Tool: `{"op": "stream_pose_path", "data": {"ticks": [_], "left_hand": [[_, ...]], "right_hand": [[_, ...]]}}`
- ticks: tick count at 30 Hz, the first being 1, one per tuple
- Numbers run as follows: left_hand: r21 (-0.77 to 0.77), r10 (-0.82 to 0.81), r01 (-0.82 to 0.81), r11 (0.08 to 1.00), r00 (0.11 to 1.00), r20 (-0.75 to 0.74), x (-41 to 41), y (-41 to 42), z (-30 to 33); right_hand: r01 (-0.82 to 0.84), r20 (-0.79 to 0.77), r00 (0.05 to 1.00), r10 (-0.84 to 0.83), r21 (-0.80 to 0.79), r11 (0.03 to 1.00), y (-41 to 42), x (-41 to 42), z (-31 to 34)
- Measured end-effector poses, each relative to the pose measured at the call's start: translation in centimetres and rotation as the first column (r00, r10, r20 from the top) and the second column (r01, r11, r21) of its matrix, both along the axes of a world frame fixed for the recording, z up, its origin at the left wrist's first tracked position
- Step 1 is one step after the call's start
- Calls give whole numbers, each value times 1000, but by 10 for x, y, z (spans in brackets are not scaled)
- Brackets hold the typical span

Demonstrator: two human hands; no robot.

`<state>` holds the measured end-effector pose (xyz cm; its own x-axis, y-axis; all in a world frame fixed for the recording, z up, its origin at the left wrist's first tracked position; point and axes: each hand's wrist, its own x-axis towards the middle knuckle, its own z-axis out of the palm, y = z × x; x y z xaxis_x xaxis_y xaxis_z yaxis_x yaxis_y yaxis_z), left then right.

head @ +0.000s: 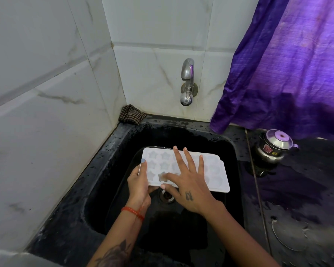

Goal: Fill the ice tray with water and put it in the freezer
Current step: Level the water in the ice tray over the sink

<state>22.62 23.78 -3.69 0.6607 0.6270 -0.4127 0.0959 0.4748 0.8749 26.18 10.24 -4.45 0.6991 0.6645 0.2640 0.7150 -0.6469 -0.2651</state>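
A white ice tray [214,171] with star-shaped cups is held over the black sink [112,151], below the wall tap [187,81]. My left hand [138,182] grips the tray's left end, thumb on top and fingers underneath. My right hand [187,182] lies flat on top of the tray with fingers spread straight, covering its middle cups. No water runs from the tap. I cannot tell whether the cups hold water.
A checked cloth [131,114] sits in the sink's back left corner. A small steel pot with a lid [274,147] stands on the wet dark counter [297,189] to the right. A purple curtain [287,64] hangs over the back right. White tiled walls enclose the left and back.
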Motion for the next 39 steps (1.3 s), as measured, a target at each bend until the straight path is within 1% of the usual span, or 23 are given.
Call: {"op": "stream_pose_path", "data": {"ticks": [2, 6, 8, 12, 14, 16, 20, 27, 34, 39], "left_hand": [[-5, -4, 4, 1000, 1000, 3, 0, -1, 0], [-4, -7, 7, 1000, 1000, 3, -1, 0, -1], [-10, -12, 12, 1000, 1000, 0, -1, 0, -3], [-16, -15, 15, 1000, 1000, 2, 0, 0, -3], [-12, -16, 16, 1000, 1000, 13, 0, 0, -1], [-6, -15, 16, 1000, 1000, 17, 0, -1, 0], [-10, -21, 21, 1000, 1000, 13, 0, -1, 0], [-11, -25, 25, 1000, 1000, 15, 1, -3, 1], [-7, -36, 36, 999, 999, 29, 1, -8, 0], [-20, -19, 19, 1000, 999, 31, 2, -7, 1]], "right_hand": [[-15, -5, 1000, 15, -15, 1000, 2, 0, 0], [-29, -68, 997, 27, -23, 999, 2, 0, 1], [-27, -55, 998, 26, -5, 1000, 1, 0, 1], [26, 26, 999, -26, -10, 1000, 1, 1, -3], [33, 31, 999, -32, -17, 999, 1, 1, -2], [17, 8, 1000, -17, -20, 1000, 2, 0, -2], [-16, -91, 996, 15, -15, 1000, 1, -1, 3], [-30, -92, 995, 31, 5, 1000, 3, -6, 8], [-87, -24, 996, 86, -75, 993, 20, -4, 13], [-101, -78, 993, 94, -99, 990, 27, -6, 14]]}}
